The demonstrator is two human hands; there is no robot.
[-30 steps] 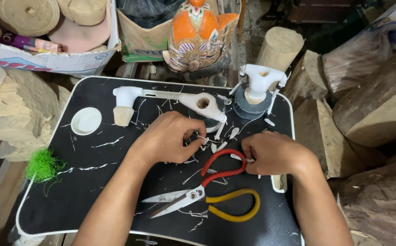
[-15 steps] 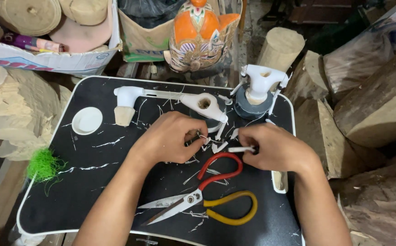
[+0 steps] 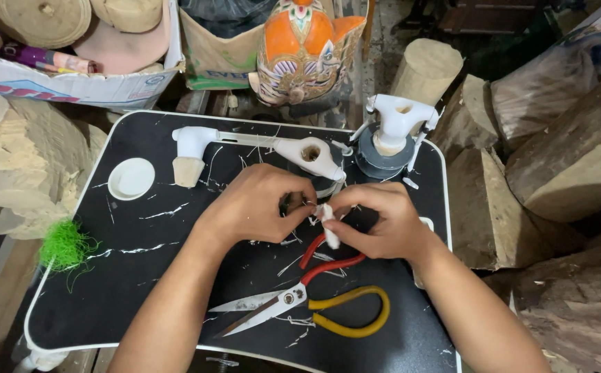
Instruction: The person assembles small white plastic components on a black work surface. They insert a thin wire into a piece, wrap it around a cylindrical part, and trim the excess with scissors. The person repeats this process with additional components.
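Far left, a tuft of green fibre (image 3: 64, 245) and a white lid (image 3: 131, 178) sit on the black tray (image 3: 141, 290). The left hand (image 3: 259, 204) has closed up to the right hand (image 3: 380, 221); a second ago they worked apart. Now both pinch one small white piece (image 3: 329, 226) between their fingertips, just above the scissors (image 3: 300, 297).

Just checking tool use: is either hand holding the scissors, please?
No, the scissors lie on the black tray, below both hands.
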